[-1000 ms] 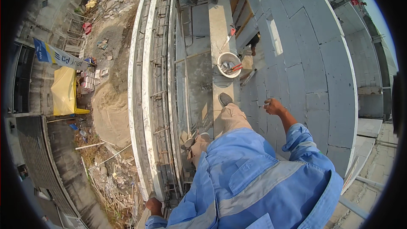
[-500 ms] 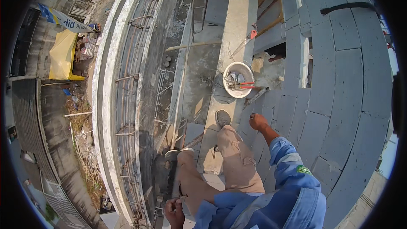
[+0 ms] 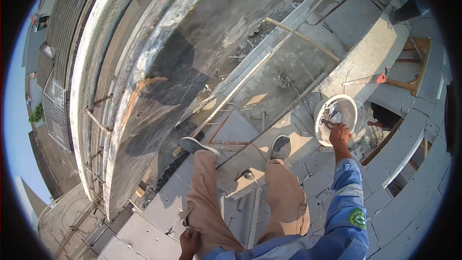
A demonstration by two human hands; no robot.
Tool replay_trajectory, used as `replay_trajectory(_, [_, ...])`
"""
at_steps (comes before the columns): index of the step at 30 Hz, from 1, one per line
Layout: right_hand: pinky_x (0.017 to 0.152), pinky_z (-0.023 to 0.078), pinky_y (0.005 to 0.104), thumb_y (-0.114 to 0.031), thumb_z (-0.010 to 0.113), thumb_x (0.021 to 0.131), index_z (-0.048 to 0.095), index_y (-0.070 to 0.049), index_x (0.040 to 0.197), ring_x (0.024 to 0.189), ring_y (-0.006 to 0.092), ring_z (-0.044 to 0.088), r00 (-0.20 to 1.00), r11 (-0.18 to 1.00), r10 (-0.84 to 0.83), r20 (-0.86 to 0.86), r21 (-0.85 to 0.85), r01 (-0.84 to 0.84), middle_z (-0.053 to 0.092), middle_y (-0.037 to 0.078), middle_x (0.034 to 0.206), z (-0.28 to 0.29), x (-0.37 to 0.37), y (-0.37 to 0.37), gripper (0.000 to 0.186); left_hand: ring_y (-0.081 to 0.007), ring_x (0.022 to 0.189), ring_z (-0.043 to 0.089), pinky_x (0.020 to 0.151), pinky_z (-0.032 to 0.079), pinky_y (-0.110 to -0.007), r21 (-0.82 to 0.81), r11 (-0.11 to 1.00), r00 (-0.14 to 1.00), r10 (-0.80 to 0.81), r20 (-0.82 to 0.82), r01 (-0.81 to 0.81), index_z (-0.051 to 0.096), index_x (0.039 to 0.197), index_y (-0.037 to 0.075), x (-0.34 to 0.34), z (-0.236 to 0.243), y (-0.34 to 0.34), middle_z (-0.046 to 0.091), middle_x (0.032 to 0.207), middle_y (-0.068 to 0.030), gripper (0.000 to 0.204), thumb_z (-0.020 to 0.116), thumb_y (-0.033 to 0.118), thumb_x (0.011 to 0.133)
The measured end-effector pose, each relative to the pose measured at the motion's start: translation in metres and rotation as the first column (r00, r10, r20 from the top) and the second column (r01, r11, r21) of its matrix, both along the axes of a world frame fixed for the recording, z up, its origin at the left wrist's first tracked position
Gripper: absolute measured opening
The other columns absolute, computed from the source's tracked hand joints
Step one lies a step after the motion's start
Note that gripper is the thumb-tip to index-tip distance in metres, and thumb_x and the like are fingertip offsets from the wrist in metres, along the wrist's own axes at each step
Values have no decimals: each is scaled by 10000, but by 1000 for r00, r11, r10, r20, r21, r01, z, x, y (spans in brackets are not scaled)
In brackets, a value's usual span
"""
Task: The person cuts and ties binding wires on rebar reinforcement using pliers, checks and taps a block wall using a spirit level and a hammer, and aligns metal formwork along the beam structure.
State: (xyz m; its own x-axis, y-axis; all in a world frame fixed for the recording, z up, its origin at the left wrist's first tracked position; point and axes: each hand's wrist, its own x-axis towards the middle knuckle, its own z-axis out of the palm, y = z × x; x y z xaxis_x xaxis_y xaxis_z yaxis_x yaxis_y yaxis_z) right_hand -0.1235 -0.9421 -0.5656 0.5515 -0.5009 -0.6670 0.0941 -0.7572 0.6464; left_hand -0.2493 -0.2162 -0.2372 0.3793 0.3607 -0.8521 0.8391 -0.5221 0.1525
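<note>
A white bucket (image 3: 354,110) holds several tools and metal pieces (image 3: 332,114), hard to tell apart. My right hand (image 3: 340,136) reaches over its near rim, fingers curled around something I cannot make out. Part of the bucket's contents is hidden behind this hand. Low in the picture, beside my left thigh, my left hand (image 3: 190,241) is closed; whatever its fingers may hold is too small to name. A hand saw (image 3: 363,81) with a red handle lies just beyond the bucket on the concrete strip.
A tall concrete wall form (image 3: 163,82) with rods rises at left. Grey panels (image 3: 414,139) cover the right side, with a framed opening (image 3: 382,139) where another person's dark sleeve and hand show. Another person's legs (image 3: 406,9) stand at far right. Wooden poles (image 3: 303,41) cross the middle.
My right hand has moved from beside the bucket onto its contents and closed there. The view has turned, so bucket and saw now appear farther right. My left hand stays low and closed.
</note>
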Motion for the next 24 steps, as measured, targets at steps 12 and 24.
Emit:
replay_trajectory(12, [482, 525, 430, -218, 519, 853, 601, 53, 977, 567, 344, 656, 740, 598, -563, -367, 437, 672, 673, 207, 726, 252, 57, 142, 309, -117, 738, 605, 671, 497, -288, -198, 838, 657, 526, 540, -508, 619, 1055, 26, 49, 81, 41, 654, 866, -56, 289, 623, 280, 918])
replay_trajectory(24, [773, 504, 526, -157, 549, 812, 609, -88, 1117, 899, 400, 647, 889, 594, 444, 110, 707, -384, 649, 215, 973, 558, 230, 505, 319, -357, 1225, 431, 982, 419, -412, 124, 447, 152, 27, 988, -886, 303, 1439, -28, 260, 177, 291, 345, 1405, -272, 699, 601, 347, 930])
